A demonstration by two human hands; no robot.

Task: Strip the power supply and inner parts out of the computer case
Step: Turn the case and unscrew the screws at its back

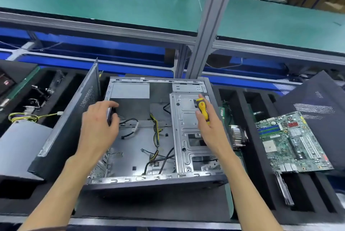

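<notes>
I look down on a black foam-covered bench point(153, 206) cut into long slots, with a green-topped shelf point(112, 1) above it on a grey aluminium frame post point(209, 31) and blue rails behind. Cardboard and stacked boards fill the room beyond the shelf.

The open grey steel computer case point(149, 137) lies on its side at the middle of the bench, open face up, its long axis running left to right across my view. Its silver drive cage point(188, 137) fills the right part; loose black and yellow cables point(155, 133) lie on the bare floor of the case.

My left hand point(99, 124) reaches in at the left wall of the case, fingers curled round a small dark part point(110, 117) (too blurred for me to name). My right hand point(209, 124) hovers over the drive cage and grips a yellow-and-black-handled screwdriver point(202, 109), handle pointing up and away.

A black perforated side panel point(74, 118) leans against the case's left side. Left of it lies a grey metal power supply box point(20, 146) with a bundle of yellow wires point(28, 117). To the right, a green motherboard point(291, 141) rests across the foam slots, with a finned metal heatsink point(238, 135) between it and the case, and another dark perforated panel point(317, 111) behind.
</notes>
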